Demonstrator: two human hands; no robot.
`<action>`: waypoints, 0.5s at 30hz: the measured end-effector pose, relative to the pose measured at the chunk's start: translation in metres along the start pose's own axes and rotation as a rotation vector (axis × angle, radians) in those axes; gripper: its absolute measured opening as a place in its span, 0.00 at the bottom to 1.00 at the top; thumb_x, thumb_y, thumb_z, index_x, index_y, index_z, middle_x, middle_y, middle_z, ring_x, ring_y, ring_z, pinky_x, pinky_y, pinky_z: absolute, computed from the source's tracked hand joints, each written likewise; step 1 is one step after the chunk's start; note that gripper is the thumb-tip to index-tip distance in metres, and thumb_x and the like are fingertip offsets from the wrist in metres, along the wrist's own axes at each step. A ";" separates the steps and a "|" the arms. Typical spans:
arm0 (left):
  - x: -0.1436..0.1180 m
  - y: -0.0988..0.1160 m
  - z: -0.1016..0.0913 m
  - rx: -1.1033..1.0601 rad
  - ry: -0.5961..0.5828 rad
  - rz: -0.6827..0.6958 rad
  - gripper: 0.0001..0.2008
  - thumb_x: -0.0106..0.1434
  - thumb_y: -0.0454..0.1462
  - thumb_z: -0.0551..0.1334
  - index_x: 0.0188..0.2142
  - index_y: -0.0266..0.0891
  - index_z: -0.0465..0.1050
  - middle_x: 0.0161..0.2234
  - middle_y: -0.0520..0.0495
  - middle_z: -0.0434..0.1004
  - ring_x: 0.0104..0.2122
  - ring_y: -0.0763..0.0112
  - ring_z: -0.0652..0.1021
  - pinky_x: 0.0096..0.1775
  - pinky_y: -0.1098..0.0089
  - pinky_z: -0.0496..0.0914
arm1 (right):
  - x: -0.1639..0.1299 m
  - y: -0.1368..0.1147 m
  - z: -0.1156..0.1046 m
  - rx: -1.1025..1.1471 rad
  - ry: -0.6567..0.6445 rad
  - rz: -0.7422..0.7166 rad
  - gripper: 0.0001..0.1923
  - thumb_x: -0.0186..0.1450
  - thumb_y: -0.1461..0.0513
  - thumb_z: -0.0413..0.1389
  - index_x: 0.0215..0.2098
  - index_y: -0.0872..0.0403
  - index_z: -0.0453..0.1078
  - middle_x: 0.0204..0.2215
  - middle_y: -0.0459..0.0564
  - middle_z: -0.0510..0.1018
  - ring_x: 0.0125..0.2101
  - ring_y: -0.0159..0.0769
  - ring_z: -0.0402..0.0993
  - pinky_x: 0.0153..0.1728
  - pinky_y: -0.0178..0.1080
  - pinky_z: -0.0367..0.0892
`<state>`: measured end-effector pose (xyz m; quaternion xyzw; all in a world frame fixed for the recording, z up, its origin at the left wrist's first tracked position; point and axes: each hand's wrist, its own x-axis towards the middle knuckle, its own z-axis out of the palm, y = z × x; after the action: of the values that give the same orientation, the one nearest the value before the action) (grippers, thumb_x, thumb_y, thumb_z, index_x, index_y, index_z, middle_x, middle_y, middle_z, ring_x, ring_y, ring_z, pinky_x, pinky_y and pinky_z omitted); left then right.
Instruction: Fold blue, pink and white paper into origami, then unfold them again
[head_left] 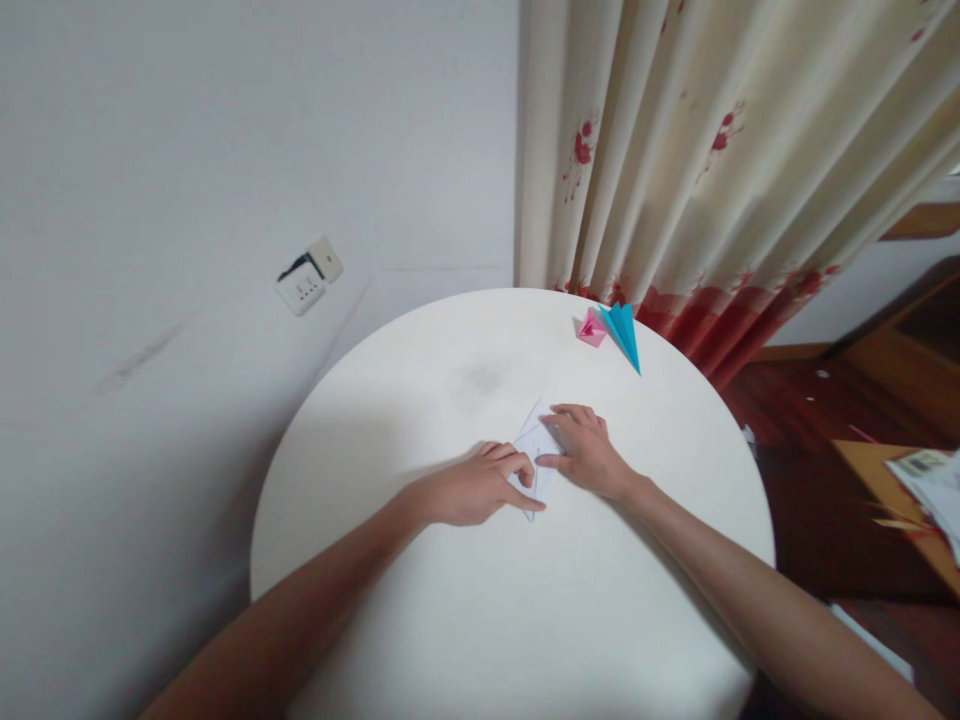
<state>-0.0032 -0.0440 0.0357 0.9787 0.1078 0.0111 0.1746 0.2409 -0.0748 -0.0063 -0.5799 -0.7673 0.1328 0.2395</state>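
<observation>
Two folded paper shapes (pink (591,329), blue (622,334)) done; left hand (480,489), right hand (585,450) pinching half-folded white paper (538,445) flat on round white counter (487,620).

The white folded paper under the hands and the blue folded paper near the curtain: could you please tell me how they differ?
The white folded paper lies mid-table, pressed flat by the left hand and right hand; the blue folded paper rests untouched near the far edge of the round table. The white one nearly blends into the tabletop, while the blue one stands out. The blue one lies beside a pink folded piece; the white one lies alone. Both have pointed, folded shapes.
</observation>
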 end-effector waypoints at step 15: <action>0.000 0.000 -0.005 -0.128 0.047 -0.004 0.20 0.68 0.36 0.62 0.58 0.56 0.69 0.48 0.49 0.73 0.50 0.62 0.71 0.54 0.63 0.59 | -0.001 -0.004 -0.008 0.341 0.227 -0.113 0.15 0.73 0.55 0.49 0.43 0.52 0.76 0.42 0.55 0.79 0.44 0.44 0.71 0.48 0.49 0.65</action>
<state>-0.0035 -0.0422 0.0408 0.9648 0.1129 0.0404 0.2341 0.2416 -0.0780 0.0020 -0.4983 -0.7329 0.1810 0.4264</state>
